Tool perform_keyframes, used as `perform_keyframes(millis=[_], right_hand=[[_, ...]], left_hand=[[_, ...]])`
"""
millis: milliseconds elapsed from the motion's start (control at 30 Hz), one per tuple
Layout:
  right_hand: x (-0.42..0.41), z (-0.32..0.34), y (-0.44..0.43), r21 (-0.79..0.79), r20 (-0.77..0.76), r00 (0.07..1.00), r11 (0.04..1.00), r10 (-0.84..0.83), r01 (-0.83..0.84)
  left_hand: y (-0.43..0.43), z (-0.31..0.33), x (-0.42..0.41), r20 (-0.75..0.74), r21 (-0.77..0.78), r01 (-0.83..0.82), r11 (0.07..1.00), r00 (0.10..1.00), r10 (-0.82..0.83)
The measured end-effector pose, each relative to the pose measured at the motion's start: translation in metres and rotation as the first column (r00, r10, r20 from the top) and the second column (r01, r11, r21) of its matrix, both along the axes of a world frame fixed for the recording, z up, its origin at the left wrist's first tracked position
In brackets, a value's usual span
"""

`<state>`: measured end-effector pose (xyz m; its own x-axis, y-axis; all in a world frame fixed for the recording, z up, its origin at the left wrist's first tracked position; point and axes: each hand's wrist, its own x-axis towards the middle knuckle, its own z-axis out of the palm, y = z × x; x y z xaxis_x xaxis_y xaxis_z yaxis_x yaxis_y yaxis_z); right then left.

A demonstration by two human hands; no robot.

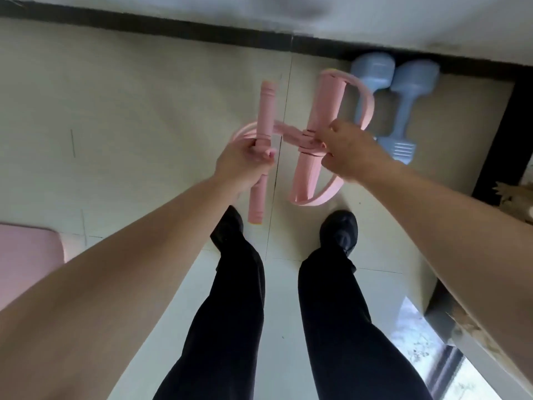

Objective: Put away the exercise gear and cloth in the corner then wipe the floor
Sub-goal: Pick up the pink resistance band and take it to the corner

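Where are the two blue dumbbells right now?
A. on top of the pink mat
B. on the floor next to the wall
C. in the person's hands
B: the blue dumbbells lie on the floor beside the wall, while the left hand and right hand both hold the pink stretch band.

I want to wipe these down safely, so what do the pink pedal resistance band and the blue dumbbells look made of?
On the pedal resistance band, the bars look like matte pink foam, soft and ribbed with no glare; the flat straps could be rubber or plastic. The blue dumbbells show a smooth matte coating, probably vinyl or plastic; core hidden.
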<state>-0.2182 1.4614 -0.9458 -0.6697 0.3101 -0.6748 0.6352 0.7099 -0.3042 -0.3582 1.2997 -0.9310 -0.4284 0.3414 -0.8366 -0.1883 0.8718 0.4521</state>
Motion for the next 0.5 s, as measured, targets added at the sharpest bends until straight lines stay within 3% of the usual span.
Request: perform_keyframes(millis=[100,267,400,500], right_hand=[[-0.015,-0.054,0.010,0.049,-0.009,0.999,0.998,0.041,-0.041],[-0.011,-0.119,0.035,0.173,-0.222,0.964,0.979,0.147,-0.109],[0.004,-0.146,0.052,0.266,-0.089,0.975,0.948,0.202,-0.172],[0.010,-0.150,0.052,0.218,-0.052,0.990,0.969,0.132,-0.117]], left_hand=[[0.008,-0.057,-0.007,-0.054,-0.015,-0.030,0.999,0.998,0.030],[0.029,-0.113,-0.009,-0.285,0.090,-0.062,0.994,0.955,0.085],[0.048,-0.151,0.006,-0.298,0.195,0.132,0.972,0.952,-0.069],[0.058,-0.164,0.018,-0.238,0.107,0.240,0.965,0.948,-0.209]])
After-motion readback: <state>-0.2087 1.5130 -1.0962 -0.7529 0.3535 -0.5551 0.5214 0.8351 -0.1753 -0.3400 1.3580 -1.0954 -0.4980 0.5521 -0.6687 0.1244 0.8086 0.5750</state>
